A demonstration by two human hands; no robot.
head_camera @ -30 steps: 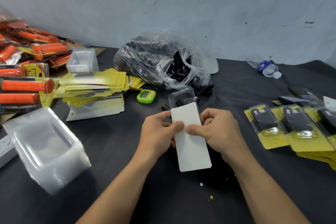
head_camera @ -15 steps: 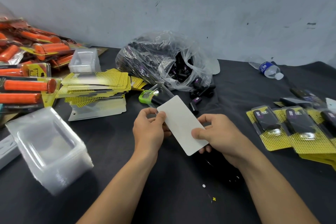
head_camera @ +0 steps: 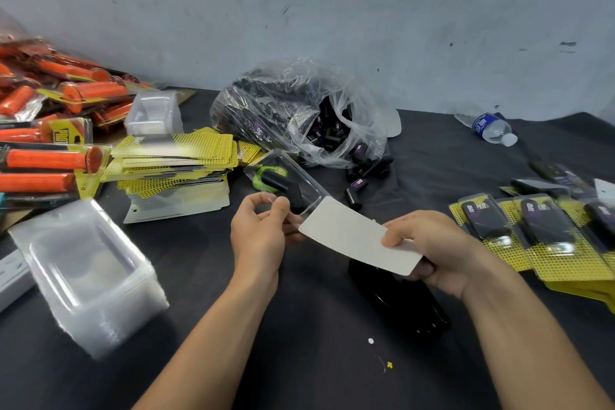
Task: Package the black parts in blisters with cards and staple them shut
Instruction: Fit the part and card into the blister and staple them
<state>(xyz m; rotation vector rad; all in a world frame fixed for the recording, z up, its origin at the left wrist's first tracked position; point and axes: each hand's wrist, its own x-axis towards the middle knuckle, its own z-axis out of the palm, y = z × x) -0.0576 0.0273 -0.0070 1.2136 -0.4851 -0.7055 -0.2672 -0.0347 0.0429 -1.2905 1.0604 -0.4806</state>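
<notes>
Left hand (head_camera: 259, 236) pinches blister (head_camera: 289, 173), right hand (head_camera: 432, 243) pinches card (head_camera: 356, 236); we align the card squarely before seating it

Clear blister (head_camera: 301, 173), black part (head_camera: 283, 185) inside, angled away leftward; white card (head_camera: 361, 236), blank side up, overlapping blister's near end.

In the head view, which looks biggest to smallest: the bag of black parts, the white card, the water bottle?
1. bag of black parts
2. white card, helped by being nearer the camera
3. water bottle
</notes>
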